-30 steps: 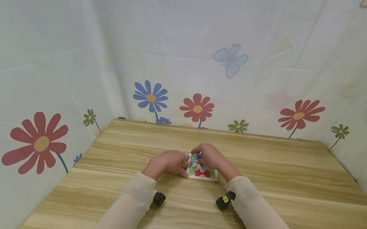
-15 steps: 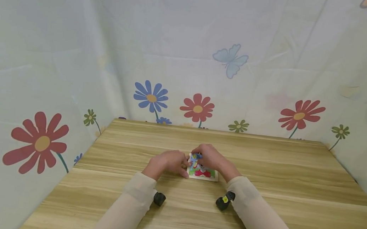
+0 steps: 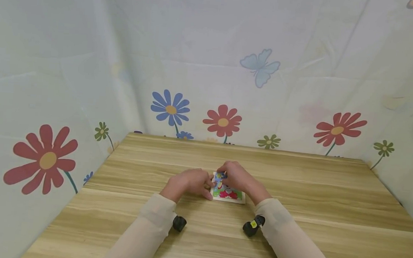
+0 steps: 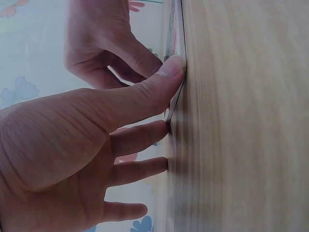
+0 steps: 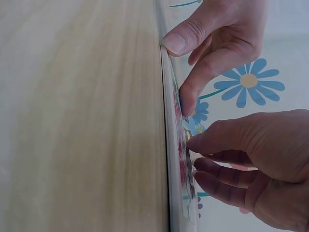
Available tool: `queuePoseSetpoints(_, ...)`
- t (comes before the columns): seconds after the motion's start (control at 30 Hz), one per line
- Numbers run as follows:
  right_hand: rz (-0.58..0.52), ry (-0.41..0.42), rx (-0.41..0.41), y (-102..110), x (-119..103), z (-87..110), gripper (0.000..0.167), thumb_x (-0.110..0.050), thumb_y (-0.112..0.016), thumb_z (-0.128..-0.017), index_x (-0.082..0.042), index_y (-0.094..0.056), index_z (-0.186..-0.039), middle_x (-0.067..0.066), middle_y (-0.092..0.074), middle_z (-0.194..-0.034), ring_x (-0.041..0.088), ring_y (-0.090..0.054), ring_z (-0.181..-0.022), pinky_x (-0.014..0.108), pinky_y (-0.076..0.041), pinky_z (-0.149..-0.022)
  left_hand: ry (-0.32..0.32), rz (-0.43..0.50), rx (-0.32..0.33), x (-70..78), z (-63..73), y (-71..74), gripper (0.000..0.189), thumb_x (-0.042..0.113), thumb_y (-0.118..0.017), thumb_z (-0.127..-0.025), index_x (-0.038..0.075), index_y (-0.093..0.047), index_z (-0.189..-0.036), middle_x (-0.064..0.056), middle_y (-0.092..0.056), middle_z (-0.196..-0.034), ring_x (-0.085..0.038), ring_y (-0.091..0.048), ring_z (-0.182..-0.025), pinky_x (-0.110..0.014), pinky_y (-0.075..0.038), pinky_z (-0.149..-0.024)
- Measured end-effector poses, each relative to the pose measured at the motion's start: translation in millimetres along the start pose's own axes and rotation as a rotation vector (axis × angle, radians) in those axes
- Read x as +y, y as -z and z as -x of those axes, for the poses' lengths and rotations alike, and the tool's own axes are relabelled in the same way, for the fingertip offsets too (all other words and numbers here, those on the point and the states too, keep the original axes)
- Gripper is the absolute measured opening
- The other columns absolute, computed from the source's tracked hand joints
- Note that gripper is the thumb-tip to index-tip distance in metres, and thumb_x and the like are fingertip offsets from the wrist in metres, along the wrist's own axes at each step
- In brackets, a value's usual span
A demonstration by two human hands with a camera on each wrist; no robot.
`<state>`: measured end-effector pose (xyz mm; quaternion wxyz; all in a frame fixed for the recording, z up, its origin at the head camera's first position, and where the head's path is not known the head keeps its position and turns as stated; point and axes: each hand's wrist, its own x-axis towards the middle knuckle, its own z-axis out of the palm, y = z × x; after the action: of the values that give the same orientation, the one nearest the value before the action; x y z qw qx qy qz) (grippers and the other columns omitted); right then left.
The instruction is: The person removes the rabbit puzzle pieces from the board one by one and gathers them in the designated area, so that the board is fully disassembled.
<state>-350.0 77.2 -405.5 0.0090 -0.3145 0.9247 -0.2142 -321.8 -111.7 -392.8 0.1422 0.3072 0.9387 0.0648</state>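
Note:
A small square jigsaw puzzle [image 3: 228,195] with a pale frame and a colourful cartoon picture lies flat on the table. My left hand [image 3: 193,181] holds it at its left side, the thumb [image 4: 169,70] on the near corner and the index finger [image 5: 190,92] on the picture. Above the upper left of the picture, my right hand [image 3: 238,176] pinches a blue puzzle piece [image 3: 220,175] with a yellow mark. The right fingers hide part of the picture. In the right wrist view, the right thumb and fingers [image 5: 212,166] are close over the puzzle's surface.
The wood-grain table [image 3: 296,183] extends around the puzzle on all sides. A pale cloth [image 3: 199,32] printed with flowers and butterflies hangs behind and to the left and right. Black wrist cameras [image 3: 179,224] sit under both sleeves.
The right fingers and the blue piece have shifted very slightly at the puzzle's upper left corner. The left hand and the puzzle stay in place.

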Motion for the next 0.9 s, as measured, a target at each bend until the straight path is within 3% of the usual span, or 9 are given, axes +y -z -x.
queuePoseSetpoints(0.23,-0.063,-0.02,-0.025,8,2,1.2,0.029,0.003,-0.074,-0.086,0.005,-0.072,-0.115,0.013,-0.072,-0.104,0.017,-0.064,-0.082,0.032,-0.057,-0.076,0.02,0.011,-0.01,-0.3,-0.7,-0.1,0.053,0.043,-0.074,-0.089,0.019,-0.065,-0.134,-0.003,-0.049,-0.15,-0.019,-0.055,-0.126,-0.035,-0.046,-0.103)
queuePoseSetpoints(0.4,-0.065,-0.019,-0.035,11,6,2.7,0.03,0.002,-0.073,-0.086,0.004,-0.072,-0.116,0.013,-0.072,-0.107,0.015,-0.067,-0.084,0.032,-0.057,-0.076,0.033,0.017,-0.016,0.2,-0.9,-0.9,0.054,0.044,-0.074,-0.088,0.019,-0.064,-0.135,-0.004,-0.047,-0.151,-0.021,-0.049,-0.134,-0.036,-0.042,-0.107)
queuePoseSetpoints(0.9,-0.115,-0.019,-0.044,24,12,12.3,0.031,-0.001,-0.074,-0.089,0.004,-0.07,-0.119,0.015,-0.071,-0.114,0.022,-0.071,-0.092,0.036,-0.058,-0.081,0.037,0.019,-0.02,0.2,-2.7,-0.7,0.056,0.045,-0.073,-0.088,0.019,-0.063,-0.137,-0.005,-0.046,-0.152,-0.023,-0.047,-0.136,-0.036,-0.04,-0.109)
